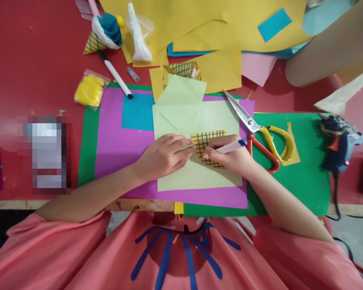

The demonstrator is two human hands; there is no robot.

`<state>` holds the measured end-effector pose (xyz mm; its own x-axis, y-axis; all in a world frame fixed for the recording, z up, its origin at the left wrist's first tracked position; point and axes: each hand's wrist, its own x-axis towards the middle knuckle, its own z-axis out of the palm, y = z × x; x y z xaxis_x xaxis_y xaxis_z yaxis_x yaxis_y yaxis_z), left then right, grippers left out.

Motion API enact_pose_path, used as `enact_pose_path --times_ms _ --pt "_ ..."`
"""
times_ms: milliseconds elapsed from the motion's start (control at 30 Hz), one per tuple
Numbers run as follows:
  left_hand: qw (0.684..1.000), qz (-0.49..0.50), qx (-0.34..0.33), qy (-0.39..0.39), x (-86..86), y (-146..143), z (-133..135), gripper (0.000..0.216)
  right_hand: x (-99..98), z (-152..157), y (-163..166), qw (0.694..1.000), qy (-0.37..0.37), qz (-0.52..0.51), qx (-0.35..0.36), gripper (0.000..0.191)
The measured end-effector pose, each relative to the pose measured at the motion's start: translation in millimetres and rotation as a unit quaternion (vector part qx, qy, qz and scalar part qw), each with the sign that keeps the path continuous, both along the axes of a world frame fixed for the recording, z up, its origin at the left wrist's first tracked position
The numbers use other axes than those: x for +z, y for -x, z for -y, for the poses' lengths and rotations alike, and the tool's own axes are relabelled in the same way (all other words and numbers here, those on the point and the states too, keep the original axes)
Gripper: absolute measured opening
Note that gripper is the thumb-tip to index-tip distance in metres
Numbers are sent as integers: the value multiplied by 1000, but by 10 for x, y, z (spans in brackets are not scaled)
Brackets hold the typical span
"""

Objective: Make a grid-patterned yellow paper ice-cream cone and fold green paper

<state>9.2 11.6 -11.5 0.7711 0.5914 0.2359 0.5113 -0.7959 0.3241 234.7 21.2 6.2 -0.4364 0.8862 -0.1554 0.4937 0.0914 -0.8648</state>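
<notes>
Two hands are working a gridded yellow scrap on the pale green sheet.

The scrap is lying near that sheet's middle. It looks thin, light and floppy, and is best pinned flat at an edge. The left hand, fingers nearly flat and gripping nothing, is pressing its left edge. The right hand is curling closed round a marker, tip touching the scrap.

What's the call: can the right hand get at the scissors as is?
Probably yes. The scissors lie uncovered on the green sheet just beside the right hand, with nothing between. One catch: that hand is gripping a pen, so its fingers are occupied.
</notes>
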Motion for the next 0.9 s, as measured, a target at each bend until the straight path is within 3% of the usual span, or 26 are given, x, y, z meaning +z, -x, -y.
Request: enact_pose_path --times_ms 567,700,800,900 --pt "1000 6 -1 -5 -3 -2 -5 28 19 -13 -26 999 31 -18 27 27" --pt "1000 -2 -2 -17 0 0 -7 27 15 -50 -46 990 77 -113 -42 25" --pt "1000 -2 -6 -15 5 -2 -8 27 -2 -53 -28 983 35 -146 -107 22" --pt "1000 5 -4 -3 6 -5 -6 27 -24 -41 9 983 11 -133 -124 19"
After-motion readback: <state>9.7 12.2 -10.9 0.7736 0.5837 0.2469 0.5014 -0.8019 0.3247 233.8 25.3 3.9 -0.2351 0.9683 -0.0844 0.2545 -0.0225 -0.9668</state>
